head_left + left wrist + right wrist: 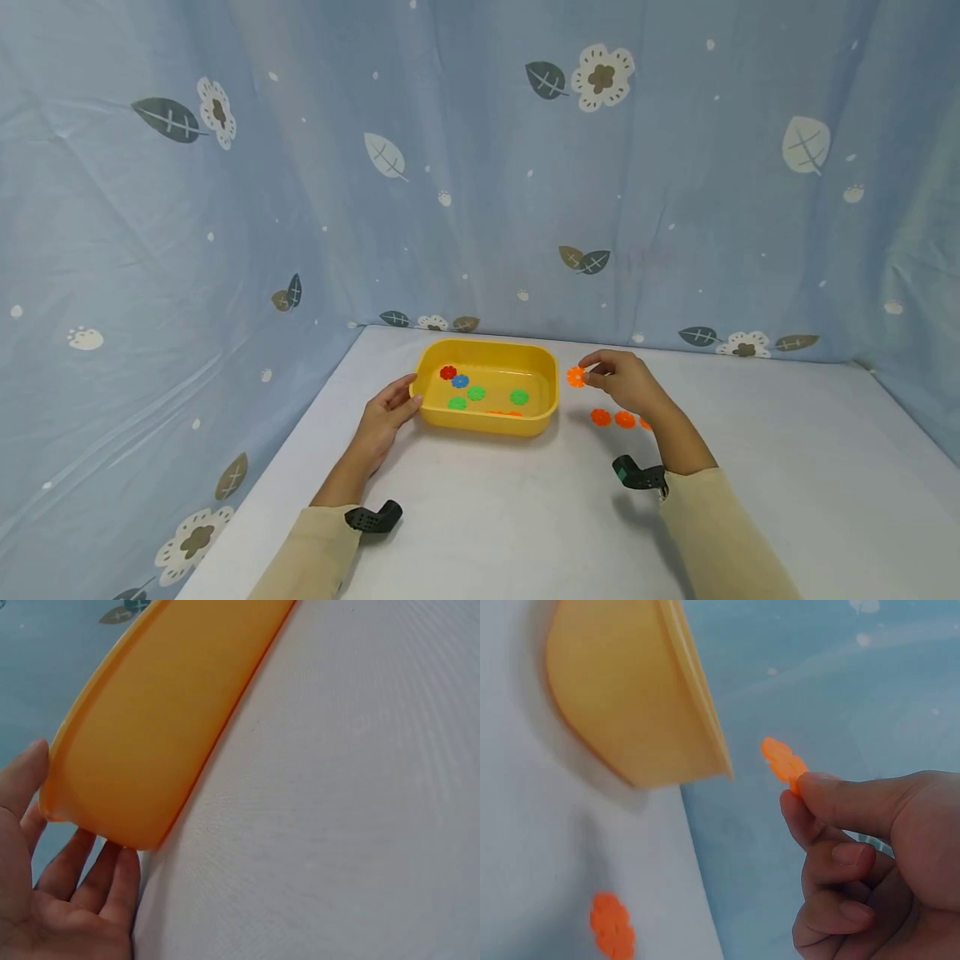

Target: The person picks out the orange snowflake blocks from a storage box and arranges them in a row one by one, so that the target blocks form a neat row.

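A yellow plastic basin [480, 423] stands on the table. My left hand [384, 418] holds its left end, thumb at the rim and fingers against the end wall [112, 802]. Beyond the basin's right end, my right hand [632, 385] pinches an orange flower-shaped disc [576, 377] between thumb and forefinger, apart from the basin and above the table; the right wrist view shows the same disc [781, 759] nearly edge-on. Inside the basin lie a red disc [447, 372], a blue disc [461, 381], several green discs [519, 397] and partly hidden orange ones [514, 413].
On the white tabletop [495, 517], a row of orange discs [625, 419] lies right of the basin, its right end partly covered by my right forearm. A blue patterned curtain [480, 208] hangs behind the table and along its sides. Each wrist carries a black camera mount [637, 475].
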Motion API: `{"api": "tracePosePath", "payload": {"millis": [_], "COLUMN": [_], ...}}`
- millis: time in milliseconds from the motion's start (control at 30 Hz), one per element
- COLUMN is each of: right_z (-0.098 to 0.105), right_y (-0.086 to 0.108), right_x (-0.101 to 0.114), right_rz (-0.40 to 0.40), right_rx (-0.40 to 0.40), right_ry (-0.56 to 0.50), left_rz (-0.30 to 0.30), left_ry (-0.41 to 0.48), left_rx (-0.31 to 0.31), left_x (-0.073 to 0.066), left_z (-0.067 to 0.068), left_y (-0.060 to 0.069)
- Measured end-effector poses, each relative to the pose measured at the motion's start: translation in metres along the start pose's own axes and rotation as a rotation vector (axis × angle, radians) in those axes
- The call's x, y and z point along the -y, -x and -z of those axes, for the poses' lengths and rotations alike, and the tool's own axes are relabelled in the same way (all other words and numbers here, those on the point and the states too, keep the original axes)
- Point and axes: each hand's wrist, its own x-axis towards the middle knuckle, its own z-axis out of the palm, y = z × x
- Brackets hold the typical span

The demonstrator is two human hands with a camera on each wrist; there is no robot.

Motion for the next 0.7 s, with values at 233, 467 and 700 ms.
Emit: {"api": "tracePosePath", "payload": {"millis": [233, 467, 700], "right_z": [0.01, 0.024, 0.038], "right_y": [0.007, 0.017, 0.032], "right_x": [-0.015, -0.036, -0.061], "right_rz": [-0.004, -0.002, -0.035], "right_rx": [-0.009, -0.017, -0.034], "right_ry": [0.018, 0.033, 0.028], "left_rz": [-0.056, -0.096, -0.092], "left_ry": [-0.042, -0.013, -0.078], "left_rx": [0.04, 0.085, 0.091], "left_x": [0.005, 0.007, 0.006], "left_z": [-0.001, -0.001, 0.0], "left_y": [-0.001, -0.001, 0.0]}}
